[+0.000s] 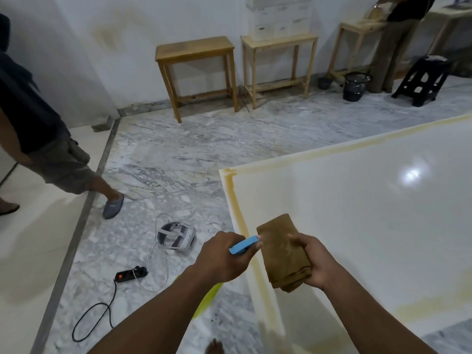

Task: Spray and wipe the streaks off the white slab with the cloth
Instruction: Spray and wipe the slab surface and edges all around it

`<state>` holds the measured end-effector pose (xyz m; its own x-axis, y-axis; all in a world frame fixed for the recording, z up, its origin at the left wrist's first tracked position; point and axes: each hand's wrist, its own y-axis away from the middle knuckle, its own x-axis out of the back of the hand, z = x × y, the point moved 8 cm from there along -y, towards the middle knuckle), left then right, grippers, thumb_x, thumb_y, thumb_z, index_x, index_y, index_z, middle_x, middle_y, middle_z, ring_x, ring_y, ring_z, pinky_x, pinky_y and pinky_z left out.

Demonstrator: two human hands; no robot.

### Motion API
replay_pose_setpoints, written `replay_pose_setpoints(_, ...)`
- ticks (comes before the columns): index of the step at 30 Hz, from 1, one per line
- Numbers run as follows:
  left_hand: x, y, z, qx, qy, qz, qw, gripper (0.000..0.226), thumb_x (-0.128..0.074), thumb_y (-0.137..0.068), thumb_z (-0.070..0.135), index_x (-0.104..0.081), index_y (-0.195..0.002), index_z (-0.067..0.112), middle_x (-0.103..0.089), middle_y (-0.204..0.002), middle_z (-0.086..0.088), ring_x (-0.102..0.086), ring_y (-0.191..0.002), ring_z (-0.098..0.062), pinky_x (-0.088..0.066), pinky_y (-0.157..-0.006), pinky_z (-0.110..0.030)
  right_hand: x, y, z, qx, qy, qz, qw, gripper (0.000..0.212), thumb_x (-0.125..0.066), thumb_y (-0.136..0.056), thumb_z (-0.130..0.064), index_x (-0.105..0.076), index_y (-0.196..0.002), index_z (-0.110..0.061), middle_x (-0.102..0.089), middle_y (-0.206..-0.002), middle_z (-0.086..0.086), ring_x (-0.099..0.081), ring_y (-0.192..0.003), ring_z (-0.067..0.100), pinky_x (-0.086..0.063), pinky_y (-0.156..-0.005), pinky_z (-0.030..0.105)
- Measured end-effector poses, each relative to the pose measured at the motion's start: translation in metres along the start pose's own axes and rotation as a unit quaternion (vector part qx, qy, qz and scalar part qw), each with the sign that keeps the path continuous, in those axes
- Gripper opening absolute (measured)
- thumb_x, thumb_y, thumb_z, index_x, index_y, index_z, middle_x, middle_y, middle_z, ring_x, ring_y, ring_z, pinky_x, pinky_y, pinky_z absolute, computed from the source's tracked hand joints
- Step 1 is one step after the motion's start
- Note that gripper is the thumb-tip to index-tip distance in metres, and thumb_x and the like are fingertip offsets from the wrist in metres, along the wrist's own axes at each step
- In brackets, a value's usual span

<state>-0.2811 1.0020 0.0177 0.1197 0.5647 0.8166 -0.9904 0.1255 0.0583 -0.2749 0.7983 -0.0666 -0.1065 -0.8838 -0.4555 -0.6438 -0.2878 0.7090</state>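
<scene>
So the left hand point(219, 256) has its grip curled round the spray bottle point(244, 245), blue nozzle pointing at the cloth point(281, 254); the right hand point(315, 261) grips that folded brown cloth over the near corner of the white slab point(357, 213). Cloth looks soft and light, I'd flatten it under the palm; bottle's probably light plastic, hold it at the neck; slab's glossy, likely slick once wet. Yellowish streaks point(240, 215) run along its edges; on the floor to the left, a headset point(176, 236) and power strip point(131, 273) with loose cable, trip risk; a bystander point(38, 123) further off; wooden tables point(195, 51) by the wall.
</scene>
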Motion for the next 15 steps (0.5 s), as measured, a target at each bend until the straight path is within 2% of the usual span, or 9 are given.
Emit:
replay_pose_setpoints(2,0.01,-0.013,-0.021,0.032,0.025,-0.008,0.999,0.071,-0.049,-0.098,0.076,-0.052,-0.067,0.012,-0.053,-0.054,-0.002,-0.055,-0.049,-0.022,-0.052,-0.056,-0.044,-0.011,-0.011,0.005,-0.022,0.034,0.017,0.999,0.036,-0.06,-0.09,-0.015,-0.064,-0.119,0.004,-0.068,-0.115,0.03,-0.066,-0.101,0.045,-0.057,-0.078,0.046)
replay_pose_setpoints(4,0.02,-0.029,-0.054,0.067,0.087,-0.047,0.993,0.063,-0.056,-0.1,0.069,-0.062,-0.072,0.013,-0.058,-0.053,0.003,-0.068,-0.052,-0.029,-0.06,-0.061,-0.049,-0.024,-0.032,0.008,-0.047,0.076,0.057,0.994,0.034,-0.058,-0.089,-0.01,-0.064,-0.117,0.006,-0.069,-0.111,0.031,-0.067,-0.099,0.045,-0.058,-0.08,0.048)
replay_pose_setpoints(6,0.03,-0.044,-0.088,0.086,0.154,-0.07,0.982,0.043,-0.063,-0.1,0.061,-0.072,-0.074,0.029,-0.059,-0.053,0.01,-0.072,-0.054,-0.031,-0.064,-0.06,-0.053,-0.035,-0.06,-0.001,-0.062,0.13,0.097,0.985,0.032,-0.054,-0.088,-0.005,-0.065,-0.114,0.009,-0.07,-0.11,0.031,-0.068,-0.097,0.043,-0.056,-0.087,0.051)
replay_pose_setpoints(7,0.035,-0.052,-0.104,0.092,0.174,-0.063,0.978,0.034,-0.065,-0.1,0.059,-0.075,-0.076,0.037,-0.06,-0.056,0.008,-0.072,-0.055,-0.033,-0.064,-0.059,-0.055,-0.042,-0.077,-0.009,-0.062,0.155,0.109,0.98,0.03,-0.053,-0.087,-0.003,-0.065,-0.111,0.011,-0.07,-0.108,0.031,-0.068,-0.094,0.042,-0.055,-0.088,0.052)
replay_pose_setpoints(9,0.046,-0.068,-0.136,0.106,0.202,-0.04,0.973,0.029,-0.067,-0.097,0.061,-0.079,-0.082,0.039,-0.062,-0.062,-0.002,-0.071,-0.055,-0.034,-0.064,-0.058,-0.057,-0.062,-0.112,-0.036,-0.046,0.213,0.124,0.968,0.026,-0.054,-0.081,-0.001,-0.067,-0.101,0.009,-0.07,-0.095,0.029,-0.067,-0.084,0.039,-0.053,-0.088,0.053)
replay_pose_setpoints(11,0.051,-0.086,-0.165,0.112,0.221,-0.017,0.969,0.034,-0.067,-0.095,0.064,-0.079,-0.088,0.033,-0.062,-0.063,-0.011,-0.069,-0.055,-0.033,-0.064,-0.058,-0.059,-0.089,-0.15,-0.072,-0.012,0.274,0.127,0.953,0.02,-0.055,-0.077,-0.002,-0.067,-0.091,0.006,-0.068,-0.086,0.025,-0.066,-0.075,0.036,-0.054,-0.08,0.049)
replay_pose_setpoints(12,0.053,-0.097,-0.18,0.11,0.22,-0.007,0.969,0.044,-0.066,-0.092,0.069,-0.079,-0.09,0.027,-0.063,-0.065,-0.015,-0.069,-0.058,-0.036,-0.063,-0.059,-0.059,-0.105,-0.172,-0.091,0.009,0.306,0.127,0.944,0.017,-0.055,-0.082,-0.004,-0.068,-0.089,0.005,-0.069,-0.086,0.025,-0.067,-0.074,0.036,-0.056,-0.075,0.047)
replay_pose_setpoints(14,0.054,-0.114,-0.196,0.102,0.206,0.001,0.973,0.065,-0.059,-0.085,0.083,-0.078,-0.092,0.021,-0.065,-0.069,-0.015,-0.068,-0.066,-0.038,-0.063,-0.062,-0.06,-0.135,-0.211,-0.134,0.076,0.378,0.138,0.912,0.023,-0.054,-0.094,-0.016,-0.069,-0.094,0.002,-0.073,-0.092,0.024,-0.071,-0.077,0.036,-0.058,-0.069,0.043)
replay_pose_setpoints(15,0.055,-0.123,-0.205,0.101,0.207,0.003,0.973,0.073,-0.055,-0.082,0.089,-0.077,-0.093,0.021,-0.065,-0.068,-0.014,-0.068,-0.067,-0.038,-0.063,-0.062,-0.059,-0.15,-0.231,-0.154,0.113,0.425,0.151,0.885,0.03,-0.052,-0.097,-0.027,-0.067,-0.1,-0.001,-0.073,-0.094,0.022,-0.07,-0.079,0.035,-0.057,-0.067,0.041)
